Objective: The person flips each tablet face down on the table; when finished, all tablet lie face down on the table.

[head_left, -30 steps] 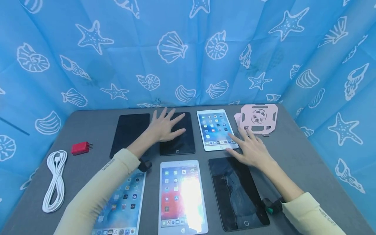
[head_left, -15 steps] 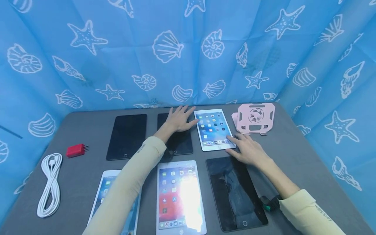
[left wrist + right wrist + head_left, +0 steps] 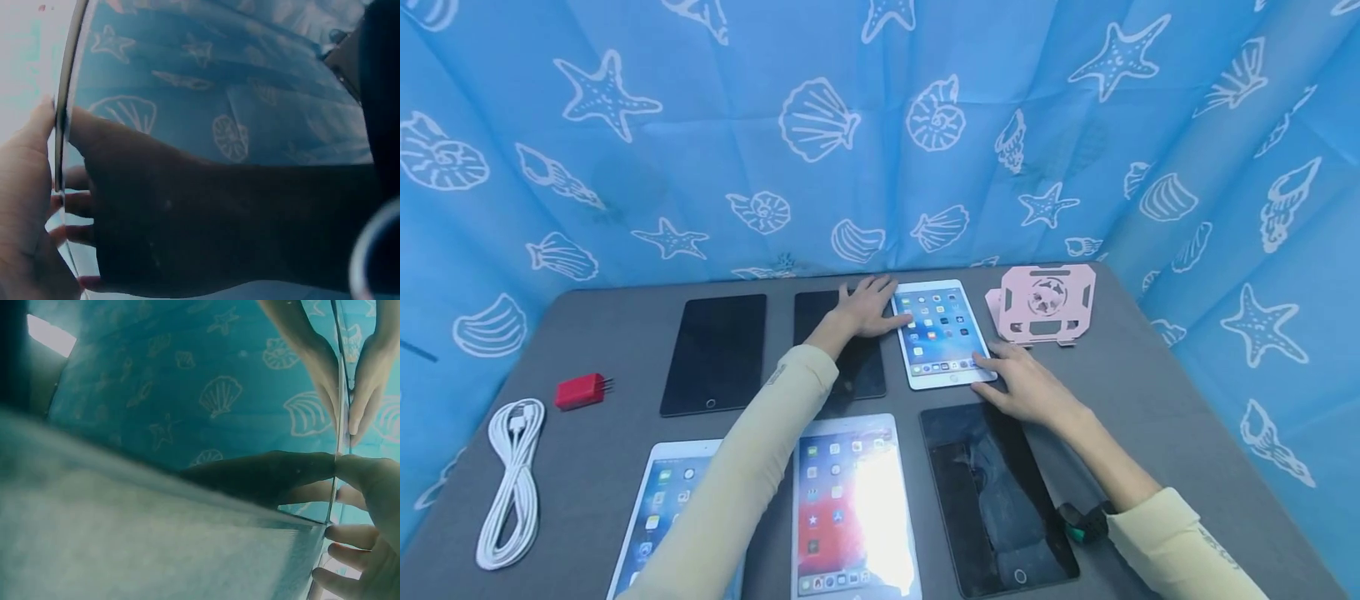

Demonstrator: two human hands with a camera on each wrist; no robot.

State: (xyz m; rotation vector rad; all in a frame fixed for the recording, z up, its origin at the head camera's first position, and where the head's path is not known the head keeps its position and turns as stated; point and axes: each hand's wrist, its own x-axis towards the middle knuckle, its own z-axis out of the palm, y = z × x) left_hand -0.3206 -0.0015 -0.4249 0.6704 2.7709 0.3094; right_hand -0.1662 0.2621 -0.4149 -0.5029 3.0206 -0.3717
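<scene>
A small white tablet (image 3: 942, 329) lies face up at the back of the table, its screen lit with rows of app icons. My left hand (image 3: 868, 308) is at its upper left edge, the thumb extended over the screen's border. The fingers of that hand also reach over a black tablet (image 3: 865, 371), partly hidden under the forearm. At the lower right corner of the white tablet, my right hand (image 3: 1026, 383) touches the edge with extended fingers. The left wrist view shows the left hand (image 3: 25, 206) beside dark reflective glass; the right wrist view shows the right hand (image 3: 375, 512) against an edge.
Another black tablet (image 3: 715, 354) lies at back left. In front are a lit white tablet (image 3: 651, 517) partly under the sleeve, another lit one (image 3: 827, 517) and a dark one (image 3: 1000, 500). A pink stand (image 3: 1048, 304), red plug (image 3: 580, 392) and coiled white cable (image 3: 512, 492) flank them.
My left hand has moved right, from over the black tablets to the white tablet's left edge. The right hand stays at that tablet's lower right corner. The view shifts slightly.
</scene>
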